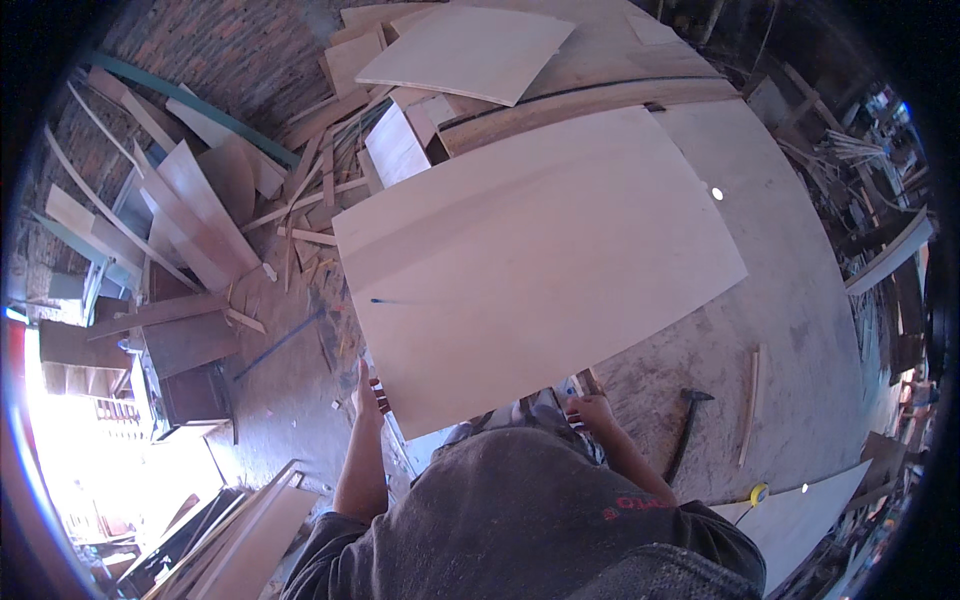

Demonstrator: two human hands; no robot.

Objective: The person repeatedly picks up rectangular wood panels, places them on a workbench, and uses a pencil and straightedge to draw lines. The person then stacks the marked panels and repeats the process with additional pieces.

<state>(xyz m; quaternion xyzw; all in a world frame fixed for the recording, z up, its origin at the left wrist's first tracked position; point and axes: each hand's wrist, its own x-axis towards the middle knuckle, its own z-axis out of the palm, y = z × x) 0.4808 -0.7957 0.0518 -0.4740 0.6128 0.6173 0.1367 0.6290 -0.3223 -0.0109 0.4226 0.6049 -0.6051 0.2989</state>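
Observation:
A large pale wooden board (540, 250) spreads out in front of me, its near left corner close to my body. My left hand (371, 388) is at the board's left edge, with its fingers closed against it. Reddish and white bands show on those fingers. My right hand (592, 412) is closed just below the board's near edge, beside a short brown piece of wood (588, 382). What it grips is hidden. A short dark blue mark (378, 301) with a faint line shows on the left part of the board.
On the floor at right lie a hammer (688, 430), thin wooden strips (749, 405) and a yellow tape measure (758, 494) by another pale sheet (810, 530). Offcuts (190, 220) lean at left against a brick wall (235, 60). Another board (470, 50) lies beyond.

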